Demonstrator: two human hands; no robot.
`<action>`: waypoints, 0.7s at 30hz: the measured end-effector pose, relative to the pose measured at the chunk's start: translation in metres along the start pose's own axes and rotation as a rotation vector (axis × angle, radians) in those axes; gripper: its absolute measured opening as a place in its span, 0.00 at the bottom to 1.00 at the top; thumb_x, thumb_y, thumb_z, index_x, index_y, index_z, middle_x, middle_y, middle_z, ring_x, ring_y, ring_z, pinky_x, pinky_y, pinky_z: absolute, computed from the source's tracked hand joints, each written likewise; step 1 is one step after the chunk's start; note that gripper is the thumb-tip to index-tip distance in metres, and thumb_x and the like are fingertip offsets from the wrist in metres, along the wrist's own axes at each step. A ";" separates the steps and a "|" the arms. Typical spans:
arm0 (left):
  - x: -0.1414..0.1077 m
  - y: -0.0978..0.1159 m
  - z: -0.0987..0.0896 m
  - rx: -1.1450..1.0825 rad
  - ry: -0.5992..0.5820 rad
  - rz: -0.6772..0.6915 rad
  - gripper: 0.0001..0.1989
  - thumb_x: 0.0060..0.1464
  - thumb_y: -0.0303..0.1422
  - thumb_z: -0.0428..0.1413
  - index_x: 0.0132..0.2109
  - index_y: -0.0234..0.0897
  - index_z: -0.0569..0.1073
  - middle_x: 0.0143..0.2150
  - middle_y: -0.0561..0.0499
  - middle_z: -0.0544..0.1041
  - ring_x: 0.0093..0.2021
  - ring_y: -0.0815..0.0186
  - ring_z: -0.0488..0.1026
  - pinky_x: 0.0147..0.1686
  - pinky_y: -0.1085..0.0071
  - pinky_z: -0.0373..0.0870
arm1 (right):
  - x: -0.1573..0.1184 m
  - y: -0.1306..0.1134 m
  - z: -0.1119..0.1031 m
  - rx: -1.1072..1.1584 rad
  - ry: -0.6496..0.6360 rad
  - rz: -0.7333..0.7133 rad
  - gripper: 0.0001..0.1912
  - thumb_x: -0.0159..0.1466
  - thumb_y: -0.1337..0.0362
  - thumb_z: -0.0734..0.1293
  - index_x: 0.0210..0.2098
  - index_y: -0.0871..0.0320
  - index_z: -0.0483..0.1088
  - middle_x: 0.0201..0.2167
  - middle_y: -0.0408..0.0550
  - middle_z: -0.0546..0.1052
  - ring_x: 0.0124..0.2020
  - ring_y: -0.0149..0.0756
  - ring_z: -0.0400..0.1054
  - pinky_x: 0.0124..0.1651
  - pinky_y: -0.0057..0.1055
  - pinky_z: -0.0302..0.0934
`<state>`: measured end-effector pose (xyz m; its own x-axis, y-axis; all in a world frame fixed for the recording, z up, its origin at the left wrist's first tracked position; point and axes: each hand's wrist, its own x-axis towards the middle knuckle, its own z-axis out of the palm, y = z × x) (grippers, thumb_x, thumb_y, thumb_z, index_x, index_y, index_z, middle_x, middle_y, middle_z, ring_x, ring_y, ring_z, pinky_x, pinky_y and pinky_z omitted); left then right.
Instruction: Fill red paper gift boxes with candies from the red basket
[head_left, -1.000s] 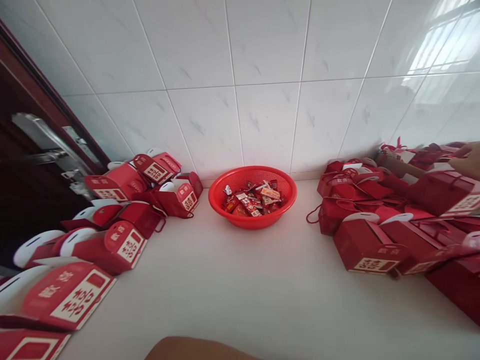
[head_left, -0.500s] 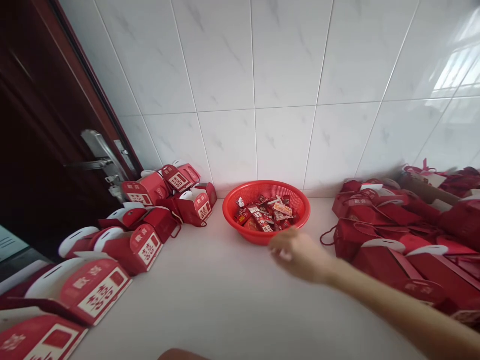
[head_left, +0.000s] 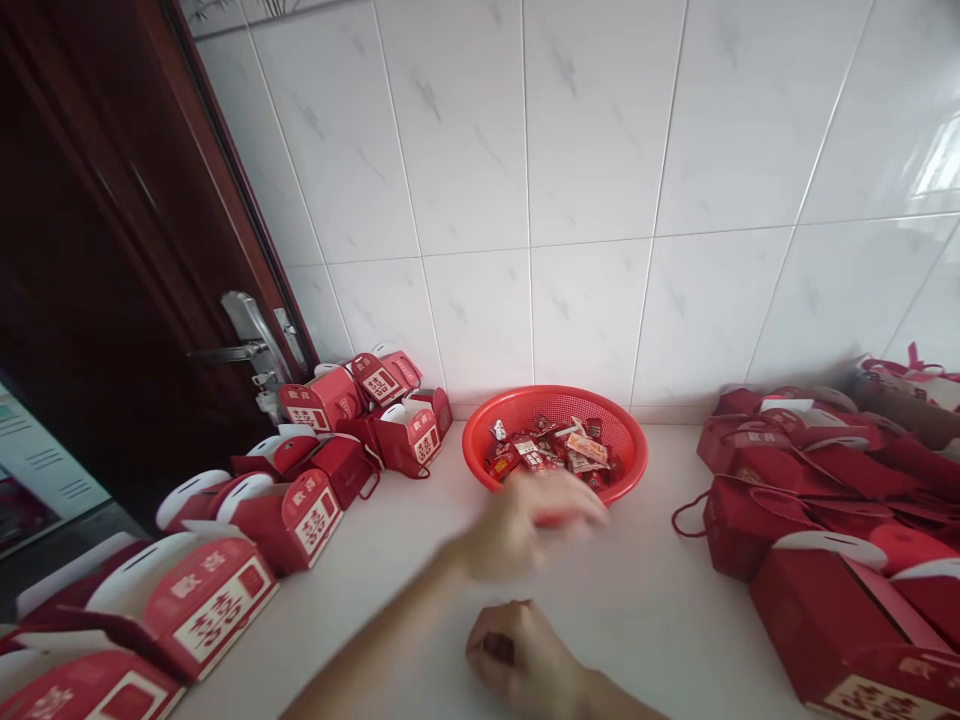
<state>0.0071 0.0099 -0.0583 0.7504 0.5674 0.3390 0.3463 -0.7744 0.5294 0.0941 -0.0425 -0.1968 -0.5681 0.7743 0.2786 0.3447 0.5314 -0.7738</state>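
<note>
A red plastic basket [head_left: 480, 440] stands against the wall, with small wrapped candies [head_left: 547, 452] lying in it. My left hand [head_left: 529, 530], blurred by motion, reaches in from the lower left over the near side of the basket. Its fingers are stretched out and apart, with the red rim showing between them, and nothing is seen in them. Below it, close above the white tabletop [head_left: 420, 620], my right hand [head_left: 521, 655] is curled into a loose fist. Whatever it holds, if anything, is hidden inside the fingers.
Open red gift boxes [head_left: 210, 600] with white character labels line the left side, several of them piled near the door handle [head_left: 259, 345]. More red boxes [head_left: 780, 520] crowd the right side. A tiled wall [head_left: 585, 330] closes off the back.
My left hand has come into view and reached to the basket's near edge. My right hand has drawn back from the basket toward me. The view has shifted slightly.
</note>
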 end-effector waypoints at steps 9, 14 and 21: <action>-0.036 -0.126 -0.136 0.535 0.683 -0.822 0.10 0.53 0.36 0.60 0.36 0.34 0.80 0.41 0.41 0.83 0.47 0.47 0.77 0.44 0.60 0.72 | 0.004 0.000 0.001 0.213 -0.060 0.129 0.08 0.48 0.74 0.63 0.23 0.58 0.73 0.20 0.40 0.71 0.23 0.28 0.62 0.30 0.24 0.57; -0.045 -0.131 -0.119 0.643 0.601 -0.885 0.03 0.46 0.32 0.62 0.30 0.40 0.80 0.41 0.46 0.84 0.50 0.49 0.76 0.47 0.61 0.70 | 0.003 -0.001 -0.001 0.254 -0.071 0.154 0.07 0.48 0.73 0.64 0.24 0.58 0.72 0.21 0.40 0.71 0.23 0.29 0.62 0.32 0.25 0.59; -0.051 -0.103 -0.120 0.735 0.620 -0.824 0.09 0.54 0.32 0.55 0.35 0.39 0.81 0.38 0.45 0.83 0.47 0.51 0.78 0.57 0.55 0.64 | 0.000 0.000 -0.003 0.431 -0.036 0.204 0.03 0.51 0.70 0.65 0.24 0.59 0.72 0.21 0.40 0.69 0.24 0.27 0.60 0.29 0.25 0.55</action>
<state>-0.1344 0.0938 -0.0367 -0.1558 0.8356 0.5267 0.9632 0.0103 0.2685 0.0966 -0.0419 -0.1950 -0.5495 0.8314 0.0827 0.1151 0.1734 -0.9781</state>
